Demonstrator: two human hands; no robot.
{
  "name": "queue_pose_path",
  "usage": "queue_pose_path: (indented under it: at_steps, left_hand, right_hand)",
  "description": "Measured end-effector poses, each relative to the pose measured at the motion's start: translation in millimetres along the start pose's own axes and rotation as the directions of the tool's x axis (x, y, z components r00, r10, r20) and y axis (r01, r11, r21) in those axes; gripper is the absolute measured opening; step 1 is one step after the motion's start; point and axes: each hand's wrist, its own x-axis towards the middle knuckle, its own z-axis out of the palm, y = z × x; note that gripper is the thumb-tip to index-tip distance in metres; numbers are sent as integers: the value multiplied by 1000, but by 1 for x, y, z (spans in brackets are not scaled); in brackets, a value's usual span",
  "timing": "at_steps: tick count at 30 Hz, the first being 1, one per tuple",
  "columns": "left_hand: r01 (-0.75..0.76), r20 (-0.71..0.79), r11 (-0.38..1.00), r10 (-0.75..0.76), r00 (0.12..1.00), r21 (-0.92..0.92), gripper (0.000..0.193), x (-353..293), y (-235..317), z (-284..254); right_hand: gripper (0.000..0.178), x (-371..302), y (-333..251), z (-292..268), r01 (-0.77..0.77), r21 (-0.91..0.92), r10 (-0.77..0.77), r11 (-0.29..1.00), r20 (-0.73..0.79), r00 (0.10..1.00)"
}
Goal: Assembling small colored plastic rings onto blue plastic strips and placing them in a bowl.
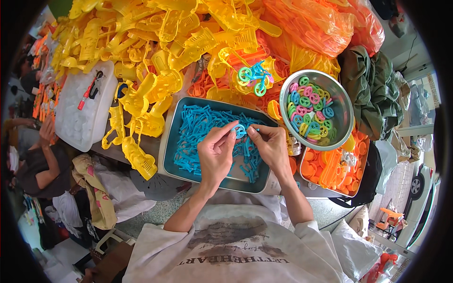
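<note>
Between the fingertips of my left hand (217,153) is a small blue spoked toy wheel (239,131). My right hand (272,147) pinches the end of a thin blue plastic piece (257,129) beside the wheel; its full shape is covered by the fingers. Both hands are over a metal tray (166,155) filled with blue plastic sticks (191,137). A steel bowl (347,101) of pink, green, blue and yellow toy wheels (314,100) stands at the right. Just beyond the tray lie joined blue pieces with green wheels (257,78).
Yellow plastic toy parts (155,28) are heaped across the back. A white tub (106,89) with a red-handled tool (89,92) stands left. An orange-filled tray (330,165) is at the right, below the bowl. Another person's arm (49,160) shows far left.
</note>
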Motion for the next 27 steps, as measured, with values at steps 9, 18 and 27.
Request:
queue_pose_path:
  at_steps: [9, 18, 27]
  left_hand:
    - [-131, -57, 935, 158, 986, 331, 25, -12, 10, -3]
    - [-31, -98, 999, 33, 995, 21, 25, -9, 2, 1]
    - [44, -100, 999, -44, 994, -1, 21, -10, 8, 0]
  right_hand:
    - [27, 0, 4, 10, -72, 177, 56, 982, 98, 994]
    - [23, -5, 2, 17, -26, 29, 28, 999, -74, 997]
    - [24, 1, 6, 14, -78, 142, 73, 987, 41, 996]
